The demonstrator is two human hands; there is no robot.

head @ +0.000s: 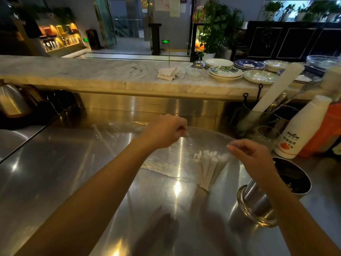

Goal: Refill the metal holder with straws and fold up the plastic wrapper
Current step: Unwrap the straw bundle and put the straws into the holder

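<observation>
A clear plastic wrapper (177, 156) hangs stretched between my two hands above the steel counter (73, 172). My left hand (164, 132) pinches its far left edge. My right hand (252, 156) pinches its right edge. A bundle of white paper-wrapped straws (210, 169) sits inside the wrapper, its lower ends close to the counter. The metal holder (262, 200) stands at the right, under my right forearm, its dark mouth (293, 174) showing little inside.
A white bottle (302, 130), an orange container (324, 132) and a glass (265, 135) stand behind the holder. A utensil pot (258, 115) is further back. Plates (225, 72) line the marble ledge (92, 72). A kettle (13, 100) sits at the far left.
</observation>
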